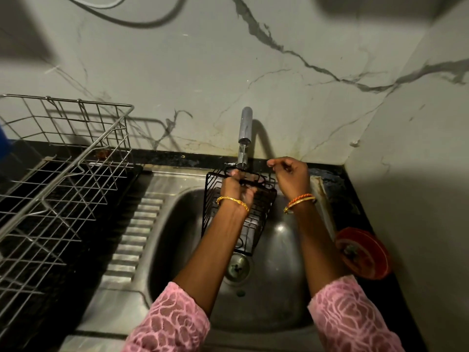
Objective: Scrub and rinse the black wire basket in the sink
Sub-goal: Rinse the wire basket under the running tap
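Black wire basket (238, 212) upright over the sink (279, 240) under the tap (245, 128), left hand (234, 186) curled round its far top rim, right hand (291, 177) loosely curled, holding nothing; looks light, stiff, wet-slippery, best gripped by rim wires.

This is a home kitchen. A stainless steel sink (193, 199) with a ribbed draining board is set into a black stone desk (337, 184), under a chrome tap (245, 128) against a grey-veined marble wall (279, 59). A silver wire dish rack (61, 158) stands beside it.
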The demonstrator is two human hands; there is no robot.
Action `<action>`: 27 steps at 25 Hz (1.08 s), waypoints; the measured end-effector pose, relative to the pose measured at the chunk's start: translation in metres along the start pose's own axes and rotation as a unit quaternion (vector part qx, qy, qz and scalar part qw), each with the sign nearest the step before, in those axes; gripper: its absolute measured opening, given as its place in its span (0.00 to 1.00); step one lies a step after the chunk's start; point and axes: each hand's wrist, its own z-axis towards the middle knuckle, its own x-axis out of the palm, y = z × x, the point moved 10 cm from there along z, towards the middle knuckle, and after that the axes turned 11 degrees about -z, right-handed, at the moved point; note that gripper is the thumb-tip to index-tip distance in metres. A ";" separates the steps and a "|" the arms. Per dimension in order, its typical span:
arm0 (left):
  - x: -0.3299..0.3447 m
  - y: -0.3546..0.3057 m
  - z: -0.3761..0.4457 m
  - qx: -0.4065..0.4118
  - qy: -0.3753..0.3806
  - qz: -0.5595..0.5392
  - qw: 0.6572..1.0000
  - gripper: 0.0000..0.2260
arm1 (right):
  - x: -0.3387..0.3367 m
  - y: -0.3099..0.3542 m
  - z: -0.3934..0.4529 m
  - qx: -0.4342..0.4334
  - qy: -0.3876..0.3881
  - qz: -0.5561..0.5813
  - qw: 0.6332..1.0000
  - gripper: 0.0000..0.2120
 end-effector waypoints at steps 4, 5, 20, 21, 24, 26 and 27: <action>0.010 -0.012 0.006 0.053 -0.020 -0.082 0.995 0.13 | 0.010 -0.026 -0.003 0.088 0.039 0.007 0.995 0.09; 0.011 -0.016 0.005 0.070 -0.027 -0.097 0.993 0.14 | 0.020 -0.033 -0.008 0.116 0.075 0.014 0.990 0.10; -0.011 -0.041 0.001 0.158 -0.068 -0.186 0.967 0.18 | 0.083 -0.026 0.002 0.085 0.145 0.015 0.986 0.14; -0.011 -0.042 0.000 0.160 -0.068 -0.184 0.967 0.18 | 0.084 -0.021 0.001 0.070 0.138 0.015 0.988 0.14; -0.011 -0.044 0.000 0.160 -0.057 -0.188 0.967 0.17 | 0.079 0.007 -0.007 -0.043 0.110 -0.045 0.992 0.13; -0.011 -0.047 0.000 0.157 -0.051 -0.190 0.968 0.17 | 0.075 0.032 -0.015 -0.155 0.090 -0.103 0.979 0.14; -0.011 -0.047 -0.001 0.156 -0.051 -0.189 0.968 0.16 | 0.074 0.044 -0.019 -0.209 0.083 -0.130 0.966 0.15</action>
